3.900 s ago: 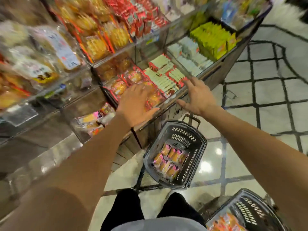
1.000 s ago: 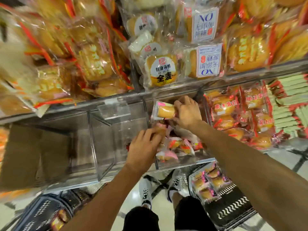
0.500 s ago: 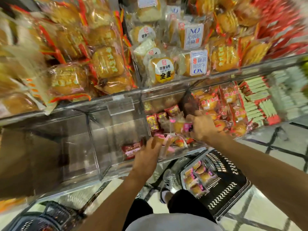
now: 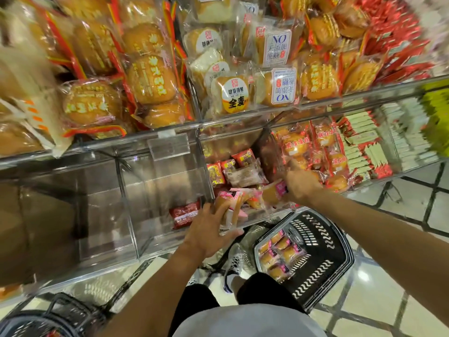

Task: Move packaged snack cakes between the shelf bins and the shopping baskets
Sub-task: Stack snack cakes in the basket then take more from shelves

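A clear shelf bin (image 4: 252, 221) on the lower shelf holds several pink-wrapped snack cakes and some red packets. My left hand (image 4: 209, 231) is at the bin's front edge, its fingers around a pink-wrapped cake (image 4: 227, 203). My right hand (image 4: 300, 184) reaches into the bin's right side and grips another pink-wrapped cake (image 4: 273, 193). A black shopping basket (image 4: 323, 242) stands on the floor below right, with several of the same cakes (image 4: 279, 255) inside. A second dark basket (image 4: 56, 317) shows at the bottom left, mostly cut off.
Left of the cake bin are clear bins, one holding a single red packet (image 4: 184, 214). The upper shelf is packed with bagged buns (image 4: 150, 79). Red-wrapped cakes (image 4: 313, 152) and green-white boxes (image 4: 364, 142) fill the bins to the right. My feet stand between the baskets on tiled floor.
My right hand has come down from the bin's upper back to its right front, still holding a cake. My left hand has drawn back to the front edge with a cake in it.
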